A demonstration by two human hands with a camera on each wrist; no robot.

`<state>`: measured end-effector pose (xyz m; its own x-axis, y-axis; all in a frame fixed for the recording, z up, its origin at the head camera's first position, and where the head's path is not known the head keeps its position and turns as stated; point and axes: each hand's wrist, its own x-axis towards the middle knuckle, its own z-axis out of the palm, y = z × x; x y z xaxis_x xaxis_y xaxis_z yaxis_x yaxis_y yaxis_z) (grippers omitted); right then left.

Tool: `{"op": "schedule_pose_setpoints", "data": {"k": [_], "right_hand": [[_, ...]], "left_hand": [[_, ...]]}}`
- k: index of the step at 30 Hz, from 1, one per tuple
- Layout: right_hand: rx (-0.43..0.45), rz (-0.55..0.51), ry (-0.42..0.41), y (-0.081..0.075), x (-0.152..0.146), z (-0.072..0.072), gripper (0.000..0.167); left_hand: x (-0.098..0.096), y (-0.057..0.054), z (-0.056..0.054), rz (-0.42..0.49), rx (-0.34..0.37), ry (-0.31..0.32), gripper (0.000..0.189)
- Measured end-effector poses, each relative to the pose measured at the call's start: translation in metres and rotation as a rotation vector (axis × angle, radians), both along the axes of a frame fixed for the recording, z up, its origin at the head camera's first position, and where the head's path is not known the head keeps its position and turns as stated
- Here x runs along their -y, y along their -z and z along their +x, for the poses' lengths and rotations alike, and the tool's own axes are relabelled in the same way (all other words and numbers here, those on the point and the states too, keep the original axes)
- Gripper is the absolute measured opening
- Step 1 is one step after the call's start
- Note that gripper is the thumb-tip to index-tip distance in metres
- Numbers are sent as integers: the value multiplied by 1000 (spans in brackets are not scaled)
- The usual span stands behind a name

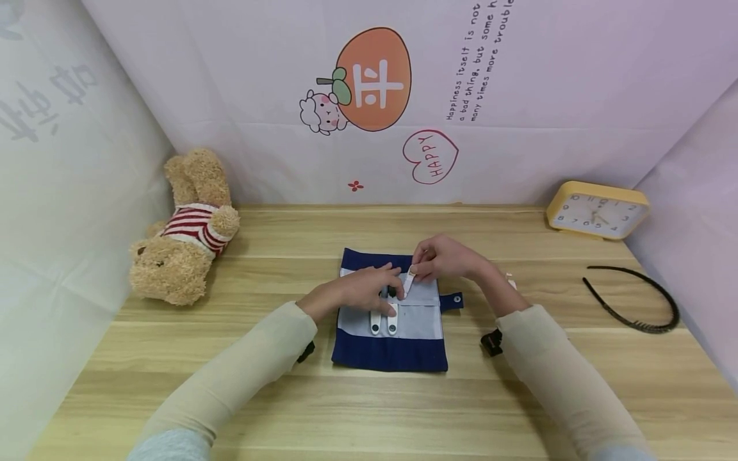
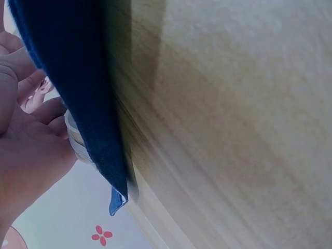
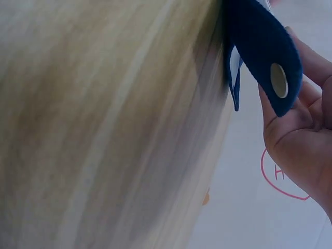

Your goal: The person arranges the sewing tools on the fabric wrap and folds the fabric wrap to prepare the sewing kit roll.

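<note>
A navy-blue fabric roll (image 1: 389,353) with a pale grey inner panel lies spread out on the table. Two white handles (image 1: 376,323) with dark round dots at their ends lie side by side on its panel. My right hand (image 1: 441,257) pinches a slim white piece (image 1: 408,283) at its upper end, tilted over the panel. Just left of that piece, my left hand (image 1: 369,288) reaches over the roll with its fingers spread above the handles; a small dark item shows between them. The roll's snap tab (image 3: 279,80) hangs before my right hand in the right wrist view.
A teddy bear (image 1: 193,234) in a striped shirt lies at the left by the wall. At the back right stands a yellow clock (image 1: 598,210), with a black headband (image 1: 671,307) on the table in front of it. Fabric walls enclose the wooden table (image 1: 369,416).
</note>
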<state>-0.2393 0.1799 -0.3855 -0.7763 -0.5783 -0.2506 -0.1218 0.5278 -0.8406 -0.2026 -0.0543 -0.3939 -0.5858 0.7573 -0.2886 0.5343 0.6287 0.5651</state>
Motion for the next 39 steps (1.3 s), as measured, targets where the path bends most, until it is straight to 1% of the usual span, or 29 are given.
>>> {"op": "schedule_pose_setpoints", "data": {"k": [3,10,14,20,27,34,39], "right_hand": [[5,15,-15,-1,1,0,10],[-19,104,-46,-2,5,-2,6],[-21,132,-62,-3,8,-1,4],[-28,144,-95,-4,10,0,3],[-10,131,-85,-9,10,0,4],[-70,140,-174,-4,13,-2,4],[-94,160,-217,-3,16,-2,5]], "left_hand": [[0,-1,0,0,-2,0,28],[-1,-1,1,0,2,-4,24],[-1,-1,1,4,0,-2,22],[0,-1,1,13,3,1,20],[0,-1,1,17,1,5,20],[-1,-2,1,22,8,0,20],[-1,-2,1,15,4,0,19]]}}
